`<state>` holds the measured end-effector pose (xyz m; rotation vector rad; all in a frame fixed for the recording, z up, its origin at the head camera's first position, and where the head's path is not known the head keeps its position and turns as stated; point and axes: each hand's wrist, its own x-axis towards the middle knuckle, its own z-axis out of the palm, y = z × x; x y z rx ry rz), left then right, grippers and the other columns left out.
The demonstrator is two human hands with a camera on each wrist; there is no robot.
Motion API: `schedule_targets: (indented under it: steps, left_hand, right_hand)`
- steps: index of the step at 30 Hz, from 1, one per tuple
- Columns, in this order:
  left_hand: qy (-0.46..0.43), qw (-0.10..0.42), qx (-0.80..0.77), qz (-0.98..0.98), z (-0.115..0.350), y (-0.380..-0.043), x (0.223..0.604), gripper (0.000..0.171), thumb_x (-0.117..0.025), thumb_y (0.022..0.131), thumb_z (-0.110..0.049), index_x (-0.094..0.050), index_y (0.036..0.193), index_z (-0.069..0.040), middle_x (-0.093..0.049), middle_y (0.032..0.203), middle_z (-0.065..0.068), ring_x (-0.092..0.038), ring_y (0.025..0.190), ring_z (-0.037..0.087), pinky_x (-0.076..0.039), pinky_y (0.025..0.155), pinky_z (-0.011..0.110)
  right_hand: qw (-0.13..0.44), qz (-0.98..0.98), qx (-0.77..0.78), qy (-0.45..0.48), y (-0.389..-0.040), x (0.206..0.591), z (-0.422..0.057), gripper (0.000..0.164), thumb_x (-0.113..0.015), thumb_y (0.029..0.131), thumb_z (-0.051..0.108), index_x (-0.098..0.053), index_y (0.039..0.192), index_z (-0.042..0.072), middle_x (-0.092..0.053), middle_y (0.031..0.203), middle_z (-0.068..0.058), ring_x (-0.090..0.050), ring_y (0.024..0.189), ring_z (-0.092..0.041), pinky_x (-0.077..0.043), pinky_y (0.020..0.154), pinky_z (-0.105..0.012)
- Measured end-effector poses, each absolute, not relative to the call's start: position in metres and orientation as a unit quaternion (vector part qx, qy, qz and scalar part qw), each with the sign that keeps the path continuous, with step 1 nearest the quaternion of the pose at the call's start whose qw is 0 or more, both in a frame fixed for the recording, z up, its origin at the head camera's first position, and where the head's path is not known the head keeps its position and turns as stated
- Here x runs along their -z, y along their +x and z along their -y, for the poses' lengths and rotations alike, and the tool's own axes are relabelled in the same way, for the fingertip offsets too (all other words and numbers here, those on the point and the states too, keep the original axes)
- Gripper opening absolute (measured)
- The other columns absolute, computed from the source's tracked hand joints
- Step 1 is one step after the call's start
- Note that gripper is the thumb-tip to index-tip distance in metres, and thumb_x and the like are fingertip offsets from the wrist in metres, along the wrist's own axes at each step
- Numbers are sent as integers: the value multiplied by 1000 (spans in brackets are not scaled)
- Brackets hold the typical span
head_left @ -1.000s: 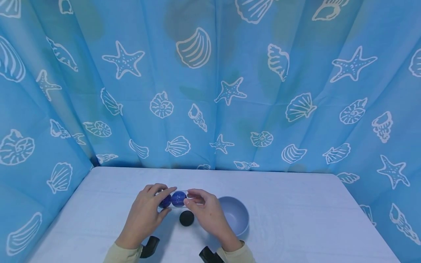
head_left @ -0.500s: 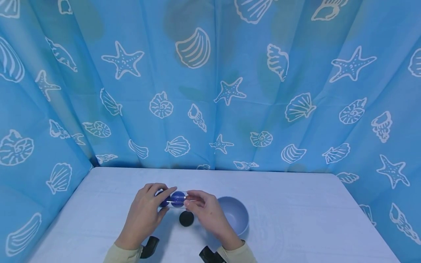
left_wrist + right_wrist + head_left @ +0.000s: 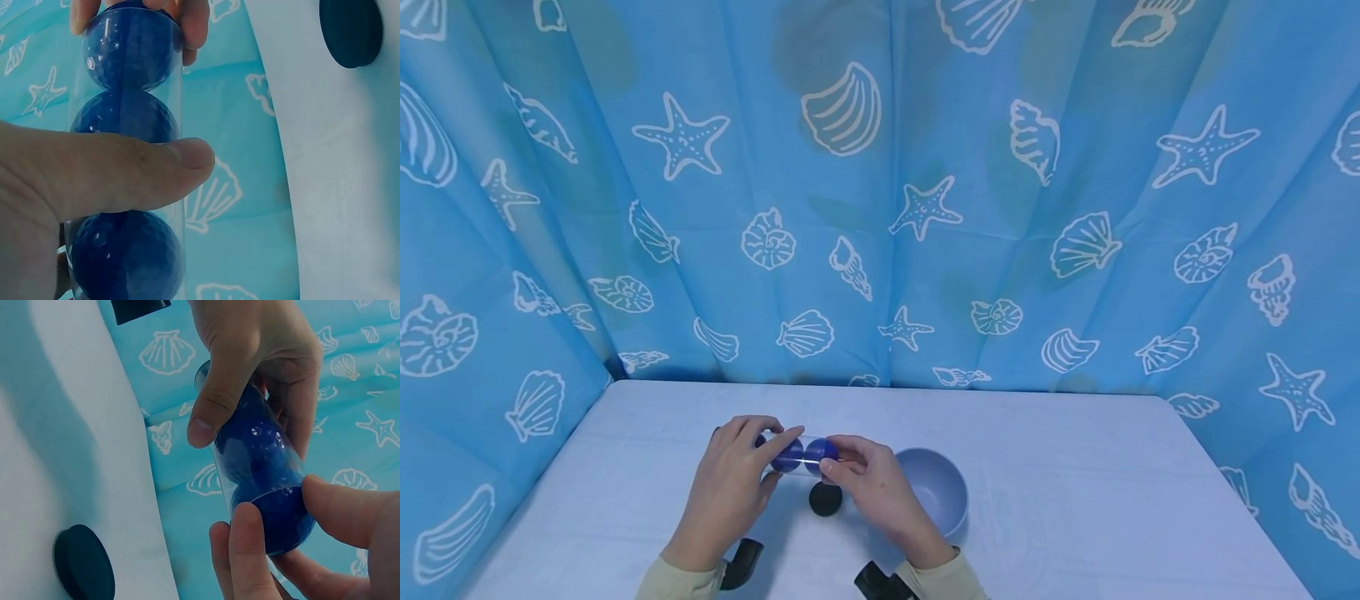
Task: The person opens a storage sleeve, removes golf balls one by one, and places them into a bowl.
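Blue balls (image 3: 127, 256) in clear tube (image 3: 175, 94), both hands (image 3: 730, 479) (image 3: 882, 493) gripping, bowl (image 3: 942, 487) nearby

I'm seeing deep-blue balls (image 3: 787, 457) and a black disc (image 3: 825, 500) at lower centre, white starfish (image 3: 685, 137) and shells (image 3: 845, 112) patterning the blue curtain (image 3: 737, 179) above.

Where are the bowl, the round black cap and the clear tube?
Bowl (image 3: 940, 492): head view, inside bottom.
Round black cap (image 3: 825, 499): head view, upper face.
Clear tube (image 3: 172, 90): left wrist view, bare side wall.
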<state>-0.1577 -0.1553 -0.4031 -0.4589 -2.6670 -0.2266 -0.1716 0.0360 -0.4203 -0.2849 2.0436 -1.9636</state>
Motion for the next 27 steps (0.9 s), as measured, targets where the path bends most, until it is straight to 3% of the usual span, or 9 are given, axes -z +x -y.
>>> schedule_targets:
  steps: [11, 27]
  left_hand:
    - [-153, 203, 107, 961, 155, -158, 405, 59, -85, 64, -16, -64, 118, -26, -56, 109, 2, -46, 108, 25, -39, 96, 48]
    - [-147, 193, 107, 964, 153, -160, 407, 59, -85, 65, -18, -62, 119, -26, -58, 107, 3, -54, 102, 24, -44, 91, 48]
  right_hand:
    - [135, -717, 678, -93, -174, 425, -37, 51, -65, 86, 32, -52, 127, 5, -61, 109, -8, -63, 92, -16, -51, 85, -31]
    - [116, -736, 663, -71, -173, 419, -37, 49, -66, 85, 34, -55, 125, 8, -63, 109, -5, -62, 95, -15, -51, 85, -31]
